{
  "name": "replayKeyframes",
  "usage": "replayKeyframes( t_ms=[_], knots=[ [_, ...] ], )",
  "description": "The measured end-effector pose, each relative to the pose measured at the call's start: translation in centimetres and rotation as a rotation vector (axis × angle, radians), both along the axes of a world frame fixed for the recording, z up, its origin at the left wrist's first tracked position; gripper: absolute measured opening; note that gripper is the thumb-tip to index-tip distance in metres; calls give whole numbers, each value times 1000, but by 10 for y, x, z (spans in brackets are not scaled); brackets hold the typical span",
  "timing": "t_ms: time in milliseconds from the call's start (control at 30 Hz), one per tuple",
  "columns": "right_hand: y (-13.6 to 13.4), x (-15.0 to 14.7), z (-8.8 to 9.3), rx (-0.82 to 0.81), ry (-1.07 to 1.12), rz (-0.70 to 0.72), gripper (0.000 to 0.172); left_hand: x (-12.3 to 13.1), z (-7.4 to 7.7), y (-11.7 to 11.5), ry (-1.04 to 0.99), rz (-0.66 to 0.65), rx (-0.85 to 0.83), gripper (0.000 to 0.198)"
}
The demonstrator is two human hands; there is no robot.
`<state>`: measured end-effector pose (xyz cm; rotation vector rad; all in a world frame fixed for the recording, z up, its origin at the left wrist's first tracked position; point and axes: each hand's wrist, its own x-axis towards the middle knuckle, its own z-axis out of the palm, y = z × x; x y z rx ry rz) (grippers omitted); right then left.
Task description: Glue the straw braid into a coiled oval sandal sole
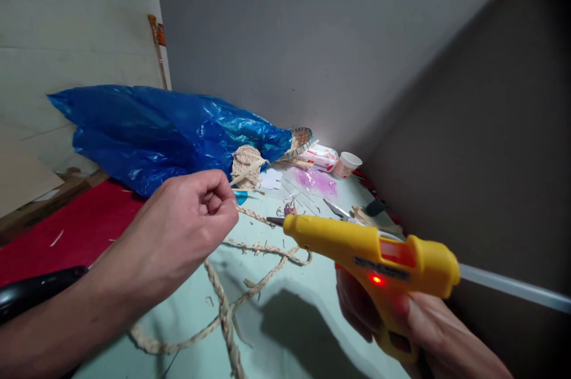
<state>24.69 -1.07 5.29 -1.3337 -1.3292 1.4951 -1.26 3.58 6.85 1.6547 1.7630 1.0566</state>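
Observation:
My right hand (414, 319) is wrapped round the grip of a yellow hot glue gun (348, 242). A red light glows on its side and a clear glue stick (513, 287) sticks out of the back. The dark nozzle points left, at the braided cord (252, 213). My left hand (200, 206) is closed in a pinch on the end of this cord. Whether nozzle and cord touch, I cannot tell. More of the braided cord (223, 301) lies in loops on the pale green table below both hands.
Behind my left hand stands a ball of braided cord (246, 163) beside a big blue plastic bag (169, 129). Farther back are a woven basket (302, 140), a white and red packet (320, 157) and a paper cup (347, 165). Scissors (336, 209) lie beyond the glue gun; red cloth (75, 236) is at left.

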Motion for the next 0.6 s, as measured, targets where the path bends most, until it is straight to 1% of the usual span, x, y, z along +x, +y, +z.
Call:
replayKeyframes(
  t_ms=[100, 167, 267, 333, 433, 500, 567, 600],
  knots=[
    [9, -2, -6, 56, 228, 150, 47, 2, -3, 3, -60, -17, -39, 24],
    [16, -5, -9, 39, 416, 247, 50, 5, -7, 5, -75, -39, -96, 25],
    [24, -9, -11, 50, 599, 322, 51, 10, -17, 6, -156, -55, -73, 26],
    [26, -10, -13, 42, 700, 338, 49, 12, -25, 7, -166, -84, -65, 31],
    [25, -11, -13, -39, 831, 333, 46, 12, -34, 10, -179, -119, -67, 40],
    [23, -11, -12, -81, 881, 304, 44, 13, -37, 12, -208, -179, -141, 44],
    [22, -12, -12, -95, 905, 259, 41, 16, -38, 12, -244, -216, -200, 42],
    [21, -12, -11, -96, 910, 238, 39, 18, -39, 11, -252, -192, -180, 39]
  ],
)
